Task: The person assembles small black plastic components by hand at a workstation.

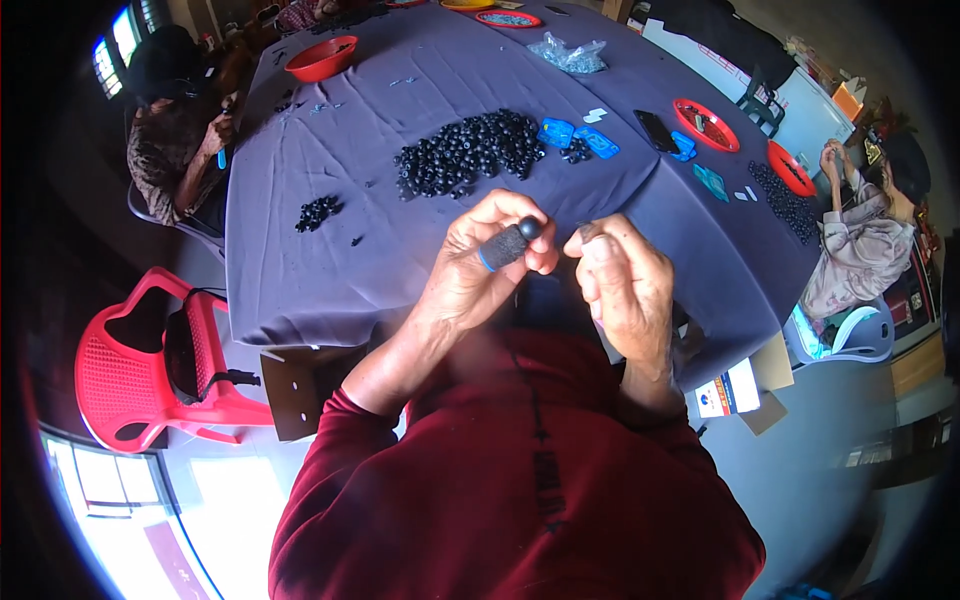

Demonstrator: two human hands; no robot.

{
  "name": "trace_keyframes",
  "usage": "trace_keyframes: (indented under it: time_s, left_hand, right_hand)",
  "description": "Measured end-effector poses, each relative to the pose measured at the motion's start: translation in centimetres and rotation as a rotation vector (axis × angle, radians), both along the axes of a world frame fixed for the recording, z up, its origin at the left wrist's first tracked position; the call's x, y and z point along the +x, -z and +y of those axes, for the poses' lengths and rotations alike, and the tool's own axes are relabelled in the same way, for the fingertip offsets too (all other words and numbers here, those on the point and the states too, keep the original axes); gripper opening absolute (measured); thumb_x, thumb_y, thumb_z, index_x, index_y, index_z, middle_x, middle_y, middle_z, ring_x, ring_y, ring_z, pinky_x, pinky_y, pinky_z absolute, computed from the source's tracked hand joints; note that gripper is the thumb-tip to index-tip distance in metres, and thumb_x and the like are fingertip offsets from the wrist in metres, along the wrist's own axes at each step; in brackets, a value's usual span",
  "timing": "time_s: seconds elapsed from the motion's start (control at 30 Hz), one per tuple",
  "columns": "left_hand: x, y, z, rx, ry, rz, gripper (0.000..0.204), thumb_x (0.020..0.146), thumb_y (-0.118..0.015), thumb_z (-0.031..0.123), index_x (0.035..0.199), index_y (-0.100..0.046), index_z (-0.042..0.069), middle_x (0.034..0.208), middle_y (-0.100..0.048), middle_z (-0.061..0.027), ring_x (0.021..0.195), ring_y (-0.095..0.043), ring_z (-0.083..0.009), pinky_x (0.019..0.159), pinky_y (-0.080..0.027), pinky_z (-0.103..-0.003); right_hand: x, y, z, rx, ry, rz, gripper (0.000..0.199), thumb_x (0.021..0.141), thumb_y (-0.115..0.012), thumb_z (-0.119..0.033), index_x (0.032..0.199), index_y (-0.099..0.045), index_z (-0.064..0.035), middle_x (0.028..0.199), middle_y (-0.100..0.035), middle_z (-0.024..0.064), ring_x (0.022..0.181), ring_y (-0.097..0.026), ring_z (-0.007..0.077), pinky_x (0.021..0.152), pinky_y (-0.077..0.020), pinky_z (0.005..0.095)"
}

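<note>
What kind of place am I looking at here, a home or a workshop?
Probably a small hand-assembly workshop. A big cloth-covered table carries a heap of small black parts and red trays, other people sit working around it, and the left hand holds a dark cylindrical piece.

Purple tablecloth [330,230], black beads [470,150], red chair [130,370].

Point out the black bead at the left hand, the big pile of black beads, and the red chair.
black bead [529,228], head view, its rounded top.
bead pile [470,152], head view, pile's middle.
red chair [120,375], head view, its seat.
</note>
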State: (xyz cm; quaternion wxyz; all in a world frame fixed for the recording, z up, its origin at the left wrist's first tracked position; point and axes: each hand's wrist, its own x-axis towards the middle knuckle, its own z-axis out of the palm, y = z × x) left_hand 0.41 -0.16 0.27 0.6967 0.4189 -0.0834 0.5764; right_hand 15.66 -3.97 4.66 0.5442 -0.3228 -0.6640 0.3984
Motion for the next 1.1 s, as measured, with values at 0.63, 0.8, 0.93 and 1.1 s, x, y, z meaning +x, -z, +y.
trace_keyframes:
  time_s: [0.63, 0.8, 0.93, 1.1]
  left_hand:
    - [-0.1, -0.4, -0.5, 0.08, -0.347, 0.311, 0.024, 0.081, -0.058, 0.008, 0.102, -0.052, -0.003, 0.086, -0.058, -0.0079, 0.076, -0.056, -0.0118, 0.07, -0.045, -0.024]
    - [-0.3, -0.6, -0.7, 0.09, -0.368, 0.456, 0.023, 0.079, -0.062, 0.013, 0.094, -0.055, -0.003, 0.084, -0.057, -0.0064, 0.074, -0.054, -0.0108, 0.069, -0.043, -0.023]
    - [-0.6, -0.2, -0.4, 0.114, -0.317, 0.401, 0.022, 0.078, -0.065, 0.015, 0.09, -0.057, -0.001, 0.084, -0.057, -0.0047, 0.073, -0.051, -0.0089, 0.066, -0.042, -0.022]
    - [-5.9, 1.2, 3.3, 0.208, -0.81, 0.857, 0.013, 0.076, -0.053, -0.003, 0.088, -0.058, -0.003, 0.084, -0.056, -0.0005, 0.084, -0.051, -0.0082, 0.077, -0.039, -0.022]
  right_hand:
    - [-0.2, 0.5, 0.6, 0.158, 0.016, -0.21, 0.022, 0.09, -0.047, -0.017, 0.081, -0.054, 0.0018, 0.06, -0.044, -0.0023, 0.048, -0.035, 0.0015, 0.043, -0.03, 0.0178]
    - [0.0, 0.5, 0.5, 0.105, -0.005, -0.206, 0.025, 0.09, -0.047, -0.019, 0.078, -0.053, 0.001, 0.054, -0.041, -0.0031, 0.046, -0.034, 0.0016, 0.042, -0.0284, 0.0184]
    - [0.0, 1.1, 1.1, 0.149, -0.021, -0.264, 0.028, 0.09, -0.047, -0.023, 0.076, -0.053, 0.0005, 0.051, -0.04, -0.0027, 0.043, -0.035, 0.0016, 0.04, -0.0282, 0.0186]
    - [-0.1, 0.7, 0.9, 0.049, -0.026, -0.102, 0.03, 0.091, -0.044, -0.025, 0.077, -0.053, 0.0007, 0.05, -0.042, -0.0009, 0.04, -0.035, 0.002, 0.037, -0.0279, 0.0172]
